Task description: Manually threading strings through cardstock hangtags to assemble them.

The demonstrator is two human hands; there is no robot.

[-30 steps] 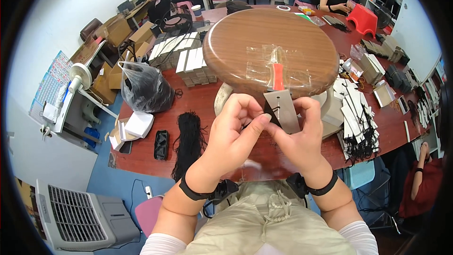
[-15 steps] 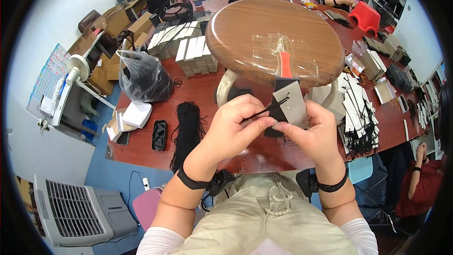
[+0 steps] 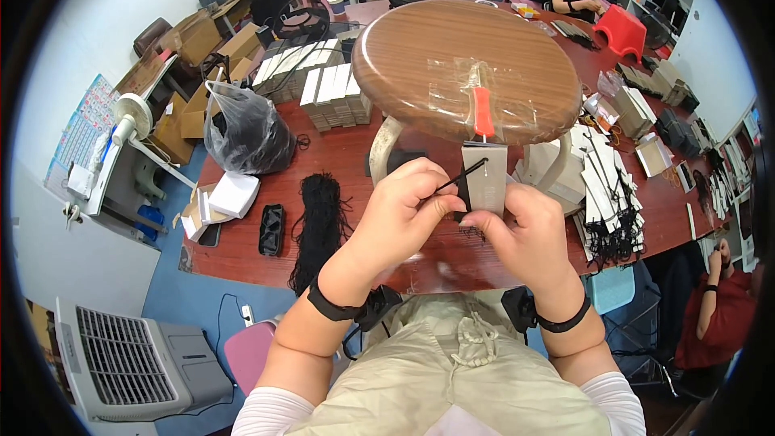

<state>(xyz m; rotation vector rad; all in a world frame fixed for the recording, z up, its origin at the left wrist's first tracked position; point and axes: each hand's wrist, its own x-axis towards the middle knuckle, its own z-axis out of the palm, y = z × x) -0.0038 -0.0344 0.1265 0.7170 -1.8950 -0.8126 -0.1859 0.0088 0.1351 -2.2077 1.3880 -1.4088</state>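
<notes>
My right hand (image 3: 529,230) grips a small flat grey box (image 3: 488,186) with a dark side, holding it nearly upright at the near edge of the round brown wooden stool (image 3: 404,56). My left hand (image 3: 404,222) is closed on a thin black cord (image 3: 468,173), which runs to the upper part of the box's grey face. Both thumbs are near the box's lower end. A red-handled tool (image 3: 483,113) is taped to the stool seat. Its thin metal shaft points toward me and meets the box's top edge; whether it enters the box, I cannot tell.
Left of my hands lie a bundle of black cords (image 3: 320,222) and a black pouch (image 3: 273,230). Behind them stand a grey plastic bag (image 3: 250,133) and stacked white boxes (image 3: 335,97). Corded white pieces (image 3: 609,194) lie at right. Other people sit around the room.
The grey box has turned from a tilt to nearly upright and shifted slightly left, its top now against the tool's shaft. Both hands have stayed closed on the cord and box.
</notes>
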